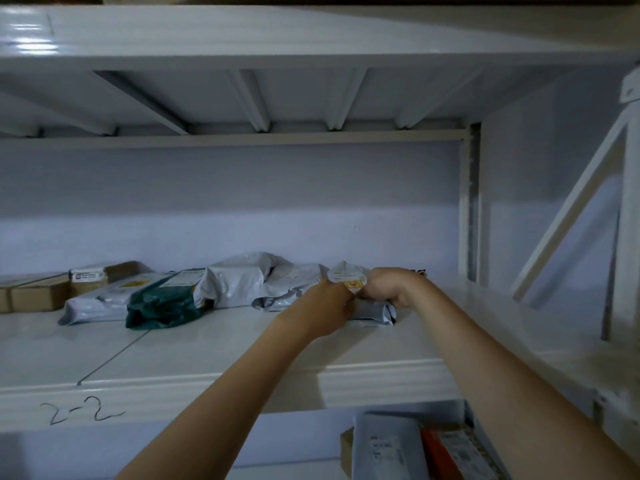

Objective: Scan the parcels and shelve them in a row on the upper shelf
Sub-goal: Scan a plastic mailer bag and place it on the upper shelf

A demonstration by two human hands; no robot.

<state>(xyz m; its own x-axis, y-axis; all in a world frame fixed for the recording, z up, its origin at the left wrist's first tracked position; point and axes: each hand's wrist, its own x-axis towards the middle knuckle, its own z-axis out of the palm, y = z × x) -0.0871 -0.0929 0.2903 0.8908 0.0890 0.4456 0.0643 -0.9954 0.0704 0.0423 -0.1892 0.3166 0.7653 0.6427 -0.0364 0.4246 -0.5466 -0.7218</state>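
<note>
Both hands grip one small grey mailer (372, 311) at the right end of the parcel row: the left hand (329, 308) curls round its left side, the right hand (389, 285) clamps its top right. Nearest the viewer, the shelf's front lip (207, 386) carries a handwritten "2-2" (81, 410). Bare shelf lies between that lip and the row. Leftward sit grey mailers (235, 282), a green bag (161, 304), then cardboard boxes (40, 296). Beyond the mailer, open shelf runs right to the upright post (469, 202).

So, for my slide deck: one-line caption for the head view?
Both hands set a grey parcel at the row's right end on the upper shelf.
</note>
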